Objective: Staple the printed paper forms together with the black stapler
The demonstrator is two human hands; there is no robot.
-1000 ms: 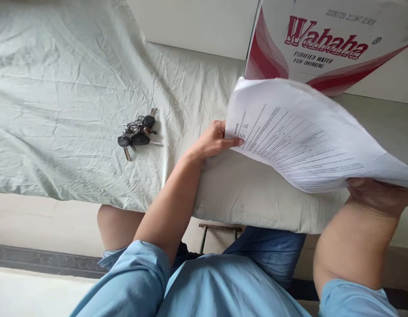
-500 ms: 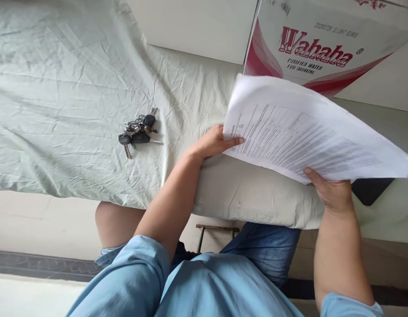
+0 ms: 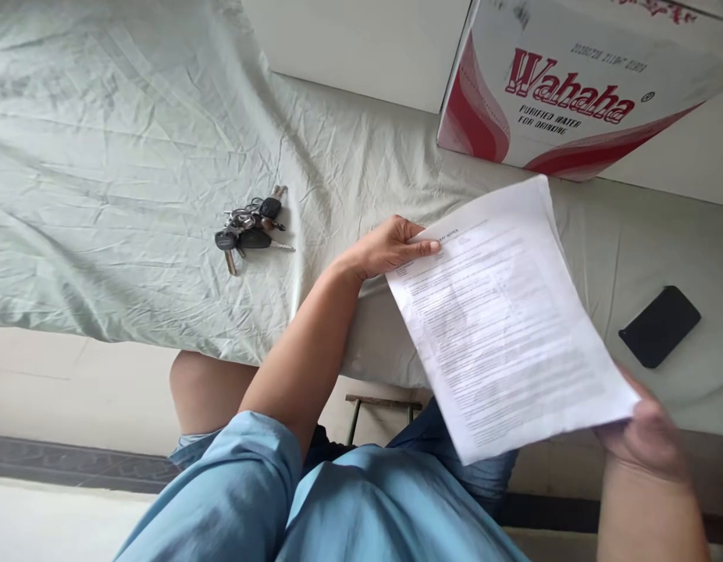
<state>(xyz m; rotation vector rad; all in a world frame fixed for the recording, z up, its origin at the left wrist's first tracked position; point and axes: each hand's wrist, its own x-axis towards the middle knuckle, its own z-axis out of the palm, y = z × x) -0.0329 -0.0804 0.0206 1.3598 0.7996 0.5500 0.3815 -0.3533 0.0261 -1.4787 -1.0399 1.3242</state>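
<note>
A stack of printed white paper sheets lies tilted over the near edge of the bed, printed side up. My left hand pinches its top left corner, thumb on the sheet. My right hand, blurred, grips the lower right corner from underneath. The stack hangs partly over my lap in blue jeans.
A bunch of keys lies on the wrinkled pale green bedsheet to the left of my left hand. A black phone rests on the sheet at the right. A red-and-white Wahaha water carton stands at the far right.
The papers have come down from a raised, curled position to lie flatter toward me. My right hand moved down and right to the lower corner. The phone is now uncovered.
</note>
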